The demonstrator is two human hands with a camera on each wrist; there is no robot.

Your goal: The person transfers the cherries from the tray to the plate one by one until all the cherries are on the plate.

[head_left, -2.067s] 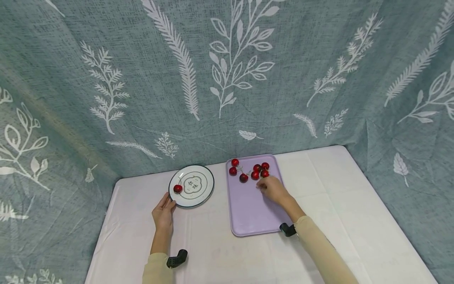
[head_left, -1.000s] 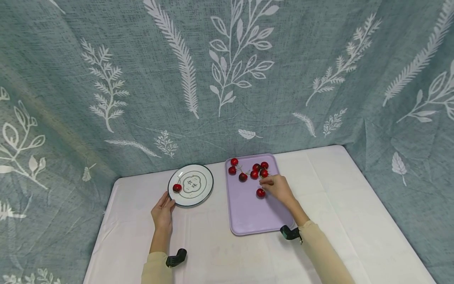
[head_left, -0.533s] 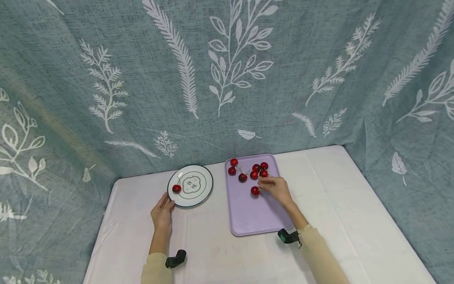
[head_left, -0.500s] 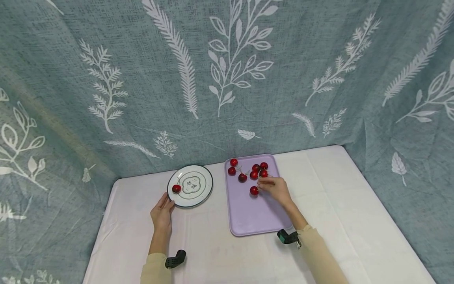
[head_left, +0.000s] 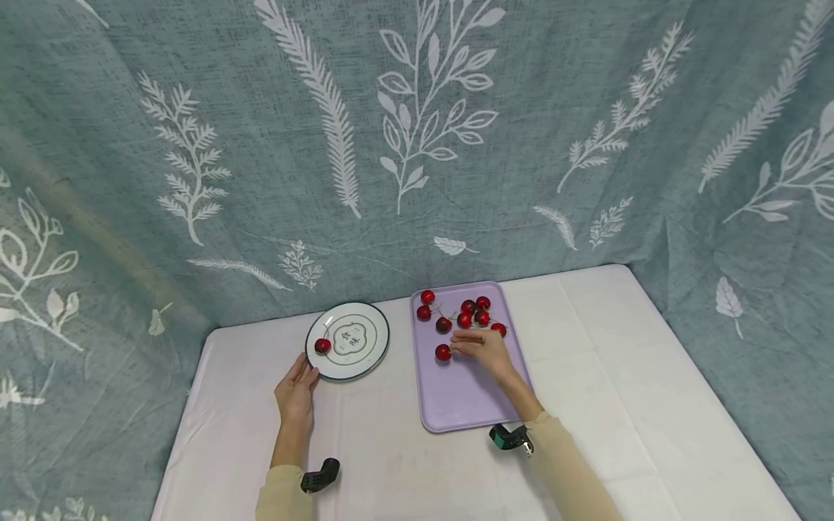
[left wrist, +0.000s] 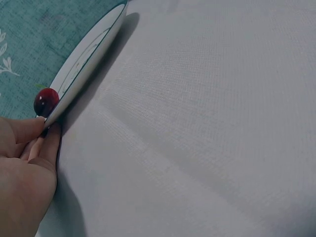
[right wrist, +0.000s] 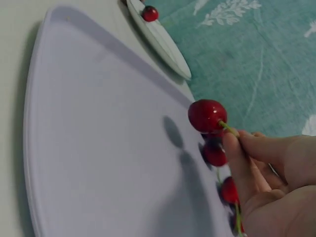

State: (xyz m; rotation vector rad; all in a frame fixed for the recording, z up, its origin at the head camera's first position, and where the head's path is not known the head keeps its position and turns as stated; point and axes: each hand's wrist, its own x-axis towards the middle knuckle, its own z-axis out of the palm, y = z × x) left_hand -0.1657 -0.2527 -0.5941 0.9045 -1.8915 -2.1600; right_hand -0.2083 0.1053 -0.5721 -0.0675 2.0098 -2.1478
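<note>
Between thumb and fingertips my right hand (head_left: pixel 483 350) pinches the green stem of a red cherry (right wrist: pixel 207 116), which hangs above the lilac tray (head_left: pixel 456 405). Its shadow falls on the tray floor in the right wrist view. Several more cherries (head_left: pixel 465 319) lie at the far end of the tray, some partly behind the hand. My left hand (head_left: pixel 295 394) grips the near-left rim of a white plate (head_left: pixel 368 354) with a dark edge, thumb on top and fingers below. One cherry (head_left: pixel 322 346) rests on the plate, close to that thumb.
A white cloth covers the table (head_left: pixel 378 463). The plate stands left of the tray with a strip of cloth between them. Behind the table hangs a blue-green curtain (head_left: pixel 365 239) with white leaf prints. A dark wrist camera (head_left: pixel 511 438) sits low over the tray's near edge.
My right hand has picked a cherry from the far group by its stem and carried it leftward over the tray. My left hand has stayed on the plate rim.
</note>
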